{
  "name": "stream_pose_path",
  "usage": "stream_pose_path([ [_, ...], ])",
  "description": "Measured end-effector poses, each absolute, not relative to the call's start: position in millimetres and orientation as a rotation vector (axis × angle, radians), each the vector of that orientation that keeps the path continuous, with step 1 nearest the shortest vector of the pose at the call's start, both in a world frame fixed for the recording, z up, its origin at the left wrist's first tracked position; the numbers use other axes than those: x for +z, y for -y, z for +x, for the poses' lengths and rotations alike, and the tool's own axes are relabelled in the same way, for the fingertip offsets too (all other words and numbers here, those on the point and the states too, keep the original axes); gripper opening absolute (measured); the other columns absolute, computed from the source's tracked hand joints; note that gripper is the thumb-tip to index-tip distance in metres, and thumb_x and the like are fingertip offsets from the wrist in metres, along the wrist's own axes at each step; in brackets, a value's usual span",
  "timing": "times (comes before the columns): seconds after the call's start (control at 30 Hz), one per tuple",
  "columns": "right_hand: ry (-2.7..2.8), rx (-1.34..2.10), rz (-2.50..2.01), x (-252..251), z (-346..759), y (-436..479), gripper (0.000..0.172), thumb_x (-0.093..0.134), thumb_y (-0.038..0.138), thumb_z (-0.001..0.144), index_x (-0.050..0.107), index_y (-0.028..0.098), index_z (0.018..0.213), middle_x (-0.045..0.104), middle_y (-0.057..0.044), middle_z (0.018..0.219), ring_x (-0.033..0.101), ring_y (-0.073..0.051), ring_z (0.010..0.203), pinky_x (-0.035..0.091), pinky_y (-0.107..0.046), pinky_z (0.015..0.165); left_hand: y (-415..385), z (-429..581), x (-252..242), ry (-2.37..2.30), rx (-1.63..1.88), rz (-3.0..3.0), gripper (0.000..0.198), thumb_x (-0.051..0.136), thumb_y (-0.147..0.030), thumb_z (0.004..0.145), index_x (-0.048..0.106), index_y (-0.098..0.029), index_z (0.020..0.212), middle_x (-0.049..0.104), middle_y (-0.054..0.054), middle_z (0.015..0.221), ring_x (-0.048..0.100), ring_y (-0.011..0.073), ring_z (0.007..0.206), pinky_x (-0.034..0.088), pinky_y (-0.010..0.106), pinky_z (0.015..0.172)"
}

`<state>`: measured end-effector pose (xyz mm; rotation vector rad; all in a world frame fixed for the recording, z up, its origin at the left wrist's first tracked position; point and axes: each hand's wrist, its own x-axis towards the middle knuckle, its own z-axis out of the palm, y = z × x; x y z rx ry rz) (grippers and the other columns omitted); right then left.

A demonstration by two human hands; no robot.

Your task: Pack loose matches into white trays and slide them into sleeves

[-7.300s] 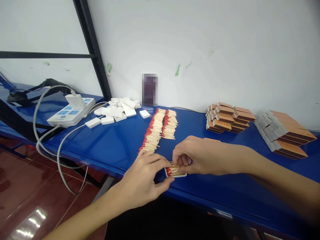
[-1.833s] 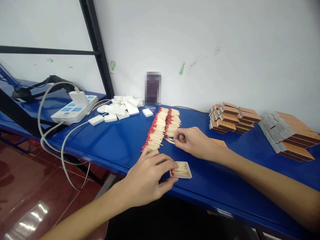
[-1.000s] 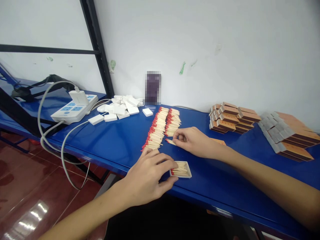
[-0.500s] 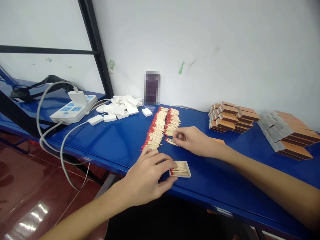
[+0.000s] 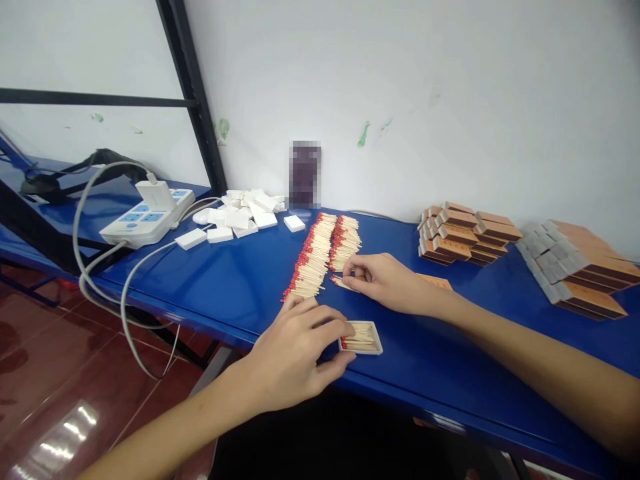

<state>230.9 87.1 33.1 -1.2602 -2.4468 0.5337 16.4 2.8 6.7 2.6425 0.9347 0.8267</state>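
Near the front edge of the blue table lies a small white matchbox tray (image 5: pixel 379 341) partly filled with red-tipped matches (image 5: pixel 361 338). My left hand (image 5: pixel 300 350) grips its left end between thumb and fingers. Farther back, my right hand (image 5: pixel 383 283) has thumb and fingers pinched together on a few matches (image 5: pixel 339 282) at the near end of the shorter row; the fingers hide how many. Two rows of loose matches run away from me, a longer left row (image 5: pixel 313 260) and a shorter right row (image 5: pixel 345 241).
White trays (image 5: pixel 245 213) are heaped at the back left beside a power strip (image 5: pixel 150 217) with cables. Matchbox stacks stand at the right, one (image 5: pixel 465 233) nearer the middle, another (image 5: pixel 575 267) farther right. One orange box (image 5: pixel 437 283) lies behind my right forearm. A pixelated dark object (image 5: pixel 305 175) leans against the wall.
My right hand has shifted very slightly left over the matches. My left hand and the tray have stayed in place.
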Motion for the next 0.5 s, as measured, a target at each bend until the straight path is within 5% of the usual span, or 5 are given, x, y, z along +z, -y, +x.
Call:
stream_pose_path([
  [0.5,2.495,0.586,-1.284,39.0,235.4,-91.9,0.018,0.053,0.031,0.088,0.062,0.019,0.078,0.055,0.003,0.062,0.048,-0.012,0.057,0.035,-0.025,0.058,-2.6,16.6,7.1,-0.931,0.833,2.644,0.015,0.061,-0.029,0.093,0.065,-0.020,0.104,0.069,0.002,0.104,0.061,0.0192,0.094,0.039,0.038,0.093],
])
